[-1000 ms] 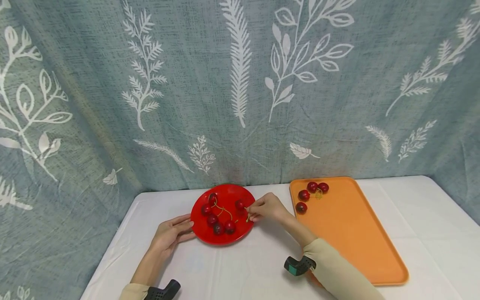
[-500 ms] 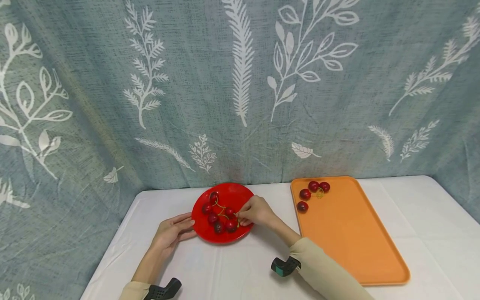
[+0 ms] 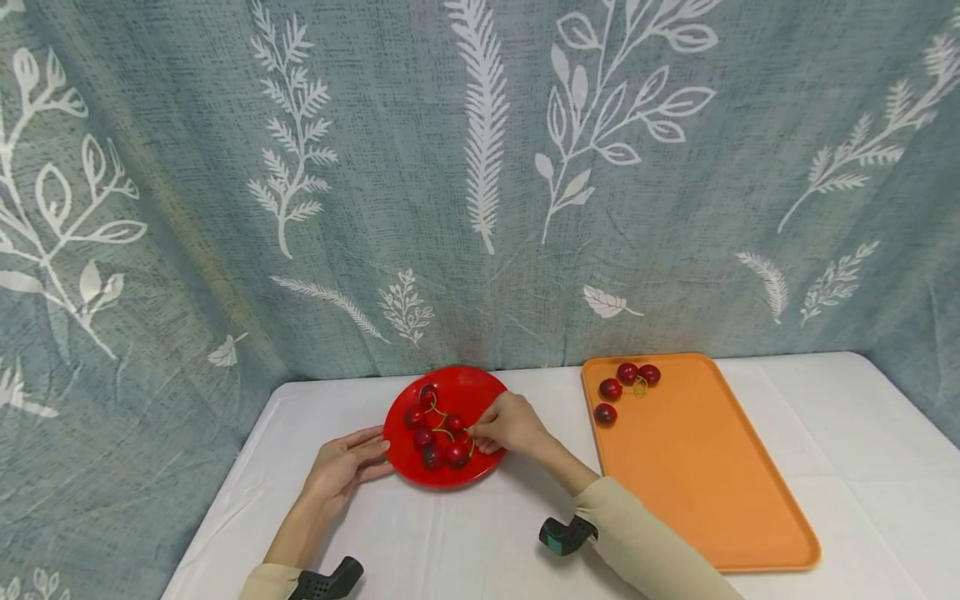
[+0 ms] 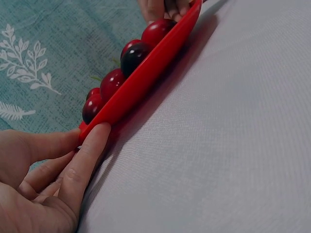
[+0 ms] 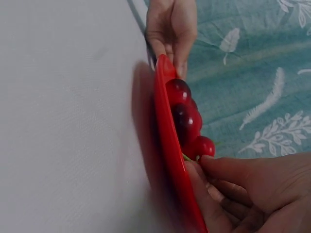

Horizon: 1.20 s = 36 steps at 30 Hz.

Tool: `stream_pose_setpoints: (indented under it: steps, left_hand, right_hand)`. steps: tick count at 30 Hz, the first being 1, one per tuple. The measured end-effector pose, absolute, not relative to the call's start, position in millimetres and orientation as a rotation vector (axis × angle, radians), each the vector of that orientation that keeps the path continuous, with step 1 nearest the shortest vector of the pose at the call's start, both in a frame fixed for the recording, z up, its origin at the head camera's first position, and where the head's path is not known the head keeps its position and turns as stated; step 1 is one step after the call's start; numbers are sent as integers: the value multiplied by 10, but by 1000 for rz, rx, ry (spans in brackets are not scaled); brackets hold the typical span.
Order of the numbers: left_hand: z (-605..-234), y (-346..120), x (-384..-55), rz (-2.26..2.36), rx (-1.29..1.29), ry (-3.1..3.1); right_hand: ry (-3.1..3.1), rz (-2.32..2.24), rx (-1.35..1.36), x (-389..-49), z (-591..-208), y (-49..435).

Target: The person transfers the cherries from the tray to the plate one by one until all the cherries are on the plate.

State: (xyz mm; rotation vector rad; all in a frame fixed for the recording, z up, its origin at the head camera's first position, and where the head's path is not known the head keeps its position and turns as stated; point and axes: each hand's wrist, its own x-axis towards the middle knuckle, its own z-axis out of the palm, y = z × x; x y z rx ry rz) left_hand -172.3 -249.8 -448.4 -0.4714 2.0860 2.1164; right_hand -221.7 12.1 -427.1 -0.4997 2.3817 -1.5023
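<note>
A red plate (image 3: pixel 471 390) with several dark red cherries (image 3: pixel 423 437) on it stands on the white cloth. My left hand (image 3: pixel 339 468) holds the plate's left rim between thumb and fingers, as the left wrist view also shows. Over the plate's right side, my right hand (image 3: pixel 510 423) pinches the green stem (image 5: pixel 186 157) of a cherry (image 5: pixel 201 146) between thumb and index finger. That cherry lies among the others, close to the lower right one (image 3: pixel 457 454). Thin stems curl between the fruits. In the right wrist view the plate's rim partly covers the cherries.
To the right an orange tray (image 3: pixel 697 483) lies on the white tablecloth (image 3: pixel 450 542), with several cherries (image 3: pixel 611 388) grouped in its far left corner. A blue-green curtain (image 3: pixel 405 208) with white leaf prints hangs behind the table and along its left side.
My right hand has moved left over the plate, bringing the cherry by its stem to the others. The lower cherries have shifted slightly left. My left hand stays on the rim.
</note>
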Motion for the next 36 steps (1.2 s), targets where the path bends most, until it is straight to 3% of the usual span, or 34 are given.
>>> stream_pose_setpoints:
  steps: [15,36]
  left_hand:
    - [-4482,-2500,-1725,2104,-479,2089]
    - [-4468,-2475,-1695,2097,-482,2117]
  right_hand:
    - [2398,-1624,-470,-2265,-4130,554]
    - [2516,-1769,-284,-2511,-4057,1706]
